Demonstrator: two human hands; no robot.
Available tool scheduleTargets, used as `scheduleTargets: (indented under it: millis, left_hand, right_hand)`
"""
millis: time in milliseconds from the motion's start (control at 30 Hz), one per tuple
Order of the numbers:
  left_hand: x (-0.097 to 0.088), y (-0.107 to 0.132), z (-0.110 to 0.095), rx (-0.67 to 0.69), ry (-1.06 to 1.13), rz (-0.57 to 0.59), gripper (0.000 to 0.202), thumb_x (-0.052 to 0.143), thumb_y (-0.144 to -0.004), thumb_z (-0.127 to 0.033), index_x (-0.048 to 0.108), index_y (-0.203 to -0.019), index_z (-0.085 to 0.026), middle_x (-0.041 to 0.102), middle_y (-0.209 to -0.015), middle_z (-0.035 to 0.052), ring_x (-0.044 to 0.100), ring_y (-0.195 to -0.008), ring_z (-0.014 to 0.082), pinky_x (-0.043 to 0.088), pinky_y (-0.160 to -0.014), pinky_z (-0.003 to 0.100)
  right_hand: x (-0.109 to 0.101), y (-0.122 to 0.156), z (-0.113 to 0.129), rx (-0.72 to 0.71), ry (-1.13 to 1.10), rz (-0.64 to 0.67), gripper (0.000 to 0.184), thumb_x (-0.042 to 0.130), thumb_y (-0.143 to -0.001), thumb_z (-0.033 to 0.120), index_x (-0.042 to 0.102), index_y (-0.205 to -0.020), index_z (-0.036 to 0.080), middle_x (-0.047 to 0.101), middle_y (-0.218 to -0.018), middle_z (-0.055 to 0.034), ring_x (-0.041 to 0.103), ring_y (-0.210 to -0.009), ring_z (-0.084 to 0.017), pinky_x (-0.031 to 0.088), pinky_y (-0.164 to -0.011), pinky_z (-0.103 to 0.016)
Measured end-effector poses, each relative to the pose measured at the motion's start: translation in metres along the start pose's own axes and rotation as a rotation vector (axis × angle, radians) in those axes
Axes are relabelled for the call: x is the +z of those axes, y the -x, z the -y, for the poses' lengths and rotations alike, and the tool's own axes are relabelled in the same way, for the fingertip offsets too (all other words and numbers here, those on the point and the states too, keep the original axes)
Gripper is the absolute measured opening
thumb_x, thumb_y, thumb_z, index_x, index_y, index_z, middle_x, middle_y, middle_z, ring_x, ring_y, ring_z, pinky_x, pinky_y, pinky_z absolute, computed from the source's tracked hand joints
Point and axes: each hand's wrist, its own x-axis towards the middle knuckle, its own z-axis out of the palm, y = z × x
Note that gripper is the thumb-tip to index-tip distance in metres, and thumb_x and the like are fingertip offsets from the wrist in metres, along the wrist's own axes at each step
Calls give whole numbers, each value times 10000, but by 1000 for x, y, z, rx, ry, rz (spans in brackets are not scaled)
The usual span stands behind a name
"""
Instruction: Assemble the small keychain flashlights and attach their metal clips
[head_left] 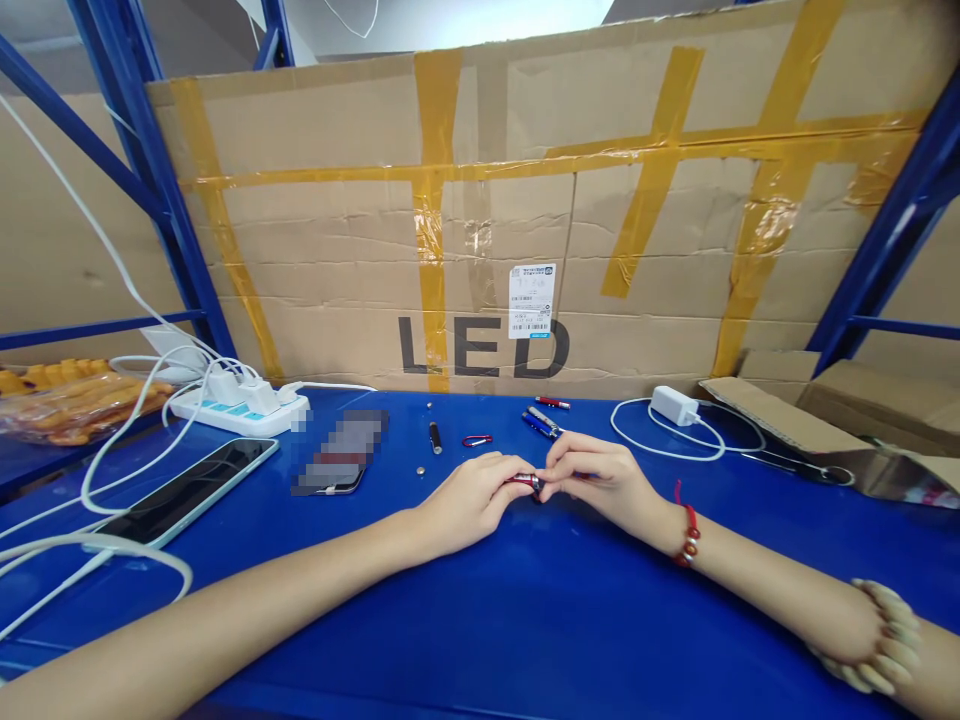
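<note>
My left hand (474,502) is closed around a small red penlight (525,480), whose red and white barrel shows between the fingers. My right hand (600,478) pinches its dark right-hand end, and the fingertips of both hands nearly meet there. Fingers hide most of the penlight. Beyond the hands lie a red carabiner clip (477,440), a short black cylinder (435,438) and a small silver disc (421,471) like a button cell. Behind my right hand are a blue penlight (538,426) with a silver piece beside it, and another red penlight (553,402).
The blue table (480,630) backs onto a taped cardboard panel (337,250). At left are a phone (187,492), a blurred dark device (345,452), a power strip (247,412) and loose white cables. A white charger (674,406) and an open carton (795,415) are at right.
</note>
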Motion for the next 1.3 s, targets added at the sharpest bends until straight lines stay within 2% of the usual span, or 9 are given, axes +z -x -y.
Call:
scheduleTargets:
  millis: [233,500,700,967,1133,1300]
  left_hand:
    - [1,1,2,-27,-7,-1,173,407,-888,-162,578,-914,-165,638,-930,41,573,-866,147,433,-791,232]
    - [2,0,5,-37,37,-12,167,408,-882,-154,571,-915,-172,640,-914,31,575,-847,146,438,-774,238]
    - [2,0,4,-65,74,-2,146,424,-882,-177,564,-922,-169,638,-897,30,583,-839,144,441,-761,231]
    - [2,-2,3,-64,15,-21,176,422,-892,-204,584,-960,-196,649,-957,19,572,-898,157,427,-820,256]
    - [0,-2,0,-70,-3,-49,199,418,-889,-178,572,-1008,-220,643,-1032,0,569,-945,147,419,-855,252]
    - [1,-2,-2,-180,-80,-95,215,380,-900,-214,551,-1031,-232,641,-1014,5,581,-923,156,446,-789,260]
  right_hand:
    - [6,-1,5,162,-80,-3,225,624,-760,353,629,-619,177,596,-651,-21,543,-589,-120,429,-555,-240]
    - [10,0,8,213,-68,-44,284,612,-759,379,550,-578,169,560,-605,-17,486,-525,-104,377,-476,-224]
    - [13,-4,17,373,-132,-61,370,564,-764,450,498,-528,174,537,-543,-5,437,-453,-85,353,-427,-213]
    - [17,-6,14,610,-334,-18,421,584,-704,543,475,-540,171,503,-444,25,419,-359,-71,329,-377,-200]
    - [17,-6,15,608,-338,-27,392,593,-715,515,484,-565,169,532,-488,24,420,-353,-62,326,-362,-186]
    - [14,-7,15,523,-148,-94,337,582,-738,484,543,-617,172,564,-531,5,455,-399,-83,355,-383,-204]
